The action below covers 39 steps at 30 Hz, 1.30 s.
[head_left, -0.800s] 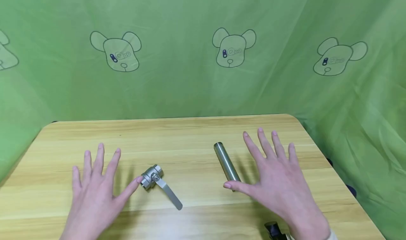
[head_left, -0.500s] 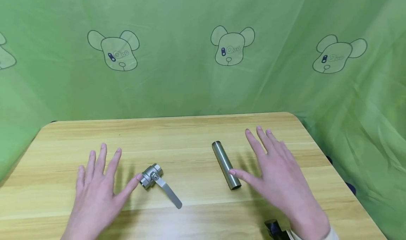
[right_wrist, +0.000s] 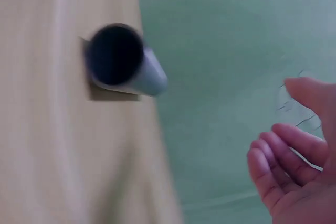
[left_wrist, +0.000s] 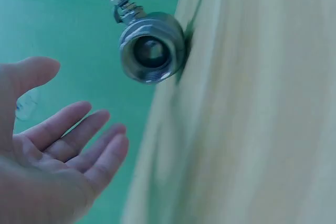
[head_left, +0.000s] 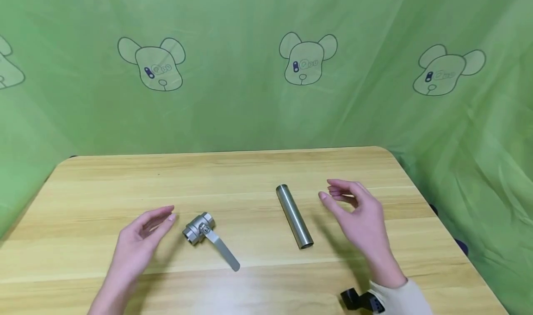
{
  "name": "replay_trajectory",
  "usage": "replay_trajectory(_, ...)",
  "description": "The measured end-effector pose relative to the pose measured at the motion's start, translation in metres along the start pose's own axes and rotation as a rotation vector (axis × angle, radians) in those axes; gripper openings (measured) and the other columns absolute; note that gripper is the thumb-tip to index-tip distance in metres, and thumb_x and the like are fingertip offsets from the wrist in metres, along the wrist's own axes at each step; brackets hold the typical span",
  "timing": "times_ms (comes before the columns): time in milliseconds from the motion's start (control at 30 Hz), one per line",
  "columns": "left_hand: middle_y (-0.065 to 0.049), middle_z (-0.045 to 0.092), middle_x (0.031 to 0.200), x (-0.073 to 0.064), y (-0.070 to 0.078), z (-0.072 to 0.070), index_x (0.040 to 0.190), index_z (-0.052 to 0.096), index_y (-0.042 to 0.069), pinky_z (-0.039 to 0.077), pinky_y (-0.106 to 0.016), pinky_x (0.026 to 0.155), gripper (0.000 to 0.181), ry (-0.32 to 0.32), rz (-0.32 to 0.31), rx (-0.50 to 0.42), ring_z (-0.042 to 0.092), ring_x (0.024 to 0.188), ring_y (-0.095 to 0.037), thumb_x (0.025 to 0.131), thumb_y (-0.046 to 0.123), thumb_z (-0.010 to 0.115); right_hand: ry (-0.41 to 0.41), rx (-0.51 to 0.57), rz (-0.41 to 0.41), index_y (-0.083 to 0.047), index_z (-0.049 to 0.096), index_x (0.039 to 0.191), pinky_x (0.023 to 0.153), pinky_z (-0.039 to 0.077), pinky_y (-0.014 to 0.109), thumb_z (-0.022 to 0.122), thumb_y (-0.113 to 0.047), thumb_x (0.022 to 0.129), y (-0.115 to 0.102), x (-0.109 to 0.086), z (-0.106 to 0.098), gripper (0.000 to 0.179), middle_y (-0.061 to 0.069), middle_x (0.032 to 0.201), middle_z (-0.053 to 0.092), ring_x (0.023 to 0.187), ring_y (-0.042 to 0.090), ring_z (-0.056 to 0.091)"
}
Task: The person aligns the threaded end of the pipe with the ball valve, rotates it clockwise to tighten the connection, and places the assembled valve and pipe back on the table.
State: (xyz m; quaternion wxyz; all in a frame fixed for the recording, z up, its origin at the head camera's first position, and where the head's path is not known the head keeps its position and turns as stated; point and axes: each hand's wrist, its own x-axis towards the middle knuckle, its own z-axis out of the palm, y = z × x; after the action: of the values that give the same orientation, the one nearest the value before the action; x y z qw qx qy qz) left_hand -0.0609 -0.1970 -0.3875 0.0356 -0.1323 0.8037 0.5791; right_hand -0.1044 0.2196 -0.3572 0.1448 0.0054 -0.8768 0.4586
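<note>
Tube (head_left: 294, 217) to one side, valve (head_left: 199, 229) to the other, both lying on the wooden table (head_left: 250, 176)! On the right flank we have the right hand (head_left: 361, 215), apart from the tube, thumb and bent fingers turned inward, grasping nothing. The tube lies to its left, and this is clearly the nearer hand. Look at that long axis: it slants, far end off to the left, near end coming back to the right, and the right wrist view shows us one dark, open end.

Across we go! The left hand (head_left: 139, 238) is just beside the valve without touching it, fingers loosely bent, nothing in the grip. The valve lies to its right, body running from near left to far right. One threaded mouth (left_wrist: 152, 53) faces us in the left wrist view, while the lever (head_left: 223, 250) points near and right, away from that hand.
</note>
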Motion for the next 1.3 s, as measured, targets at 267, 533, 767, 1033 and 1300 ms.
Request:
replay_trajectory(267, 0.0, 0.064, 0.154, 0.01, -0.021, 0.0, 0.154, 0.055, 0.018, 0.045, -0.001, 0.103, 0.06, -0.081, -0.035, -0.07, 0.064, 0.119, 0.01, 0.103, 0.044, 0.072, -0.081, 0.306, 0.334, -0.007, 0.074, 0.13, 0.094, 0.061, 0.014, 0.082, -0.027, 0.098, 0.04, 0.003, 0.023, 0.038, -0.019, 0.107, 0.076, 0.105, 0.003, 0.07)
replay_trajectory(533, 0.005, 0.077, 0.133, 0.017, -0.037, -0.005, 0.143, 0.064, 0.002, 0.056, -0.013, 0.107, 0.045, -0.104, 0.063, -0.306, 0.074, 0.12, -0.008, 0.105, 0.026, 0.072, -0.07, 0.344, 0.361, -0.007, 0.078, 0.122, 0.092, 0.062, 0.016, 0.082, -0.02, 0.097, 0.057, 0.007, 0.037, 0.028, -0.018, 0.104, 0.078, 0.102, 0.006, 0.071)
replay_trajectory(767, 0.002, 0.075, 0.136, 0.022, -0.039, -0.003, 0.145, 0.059, -0.005, 0.058, -0.019, 0.108, 0.046, -0.159, 0.209, -0.316, 0.073, 0.123, -0.01, 0.099, -0.003, 0.068, -0.071, 0.316, 0.328, -0.005, 0.078, 0.12, 0.088, 0.062, 0.014, 0.082, -0.02, 0.097, 0.058, 0.01, 0.041, 0.028, -0.019, 0.101, 0.079, 0.098, 0.004, 0.073)
replay_trajectory(1033, -0.018, 0.062, 0.144, 0.02, -0.034, 0.015, 0.151, 0.054, 0.003, 0.051, -0.013, 0.11, 0.075, -0.193, 0.291, -0.056, 0.063, 0.125, -0.017, 0.083, 0.002, 0.085, -0.131, 0.255, 0.305, -0.005, 0.076, 0.126, 0.091, 0.06, 0.016, 0.08, -0.029, 0.099, 0.061, 0.008, 0.04, 0.036, -0.02, 0.105, 0.077, 0.1, 0.005, 0.072)
replay_trajectory(1300, -0.011, 0.061, 0.134, 0.017, -0.027, 0.041, 0.144, 0.056, 0.005, 0.049, -0.024, 0.103, 0.077, -0.062, 0.249, 0.106, 0.056, 0.117, -0.022, 0.077, 0.009, 0.095, -0.253, 0.144, 0.185, -0.006, 0.073, 0.125, 0.086, 0.057, 0.017, 0.085, -0.029, 0.095, 0.061, 0.004, 0.039, 0.04, 0.001, 0.113, 0.075, 0.099, 0.012, 0.066)
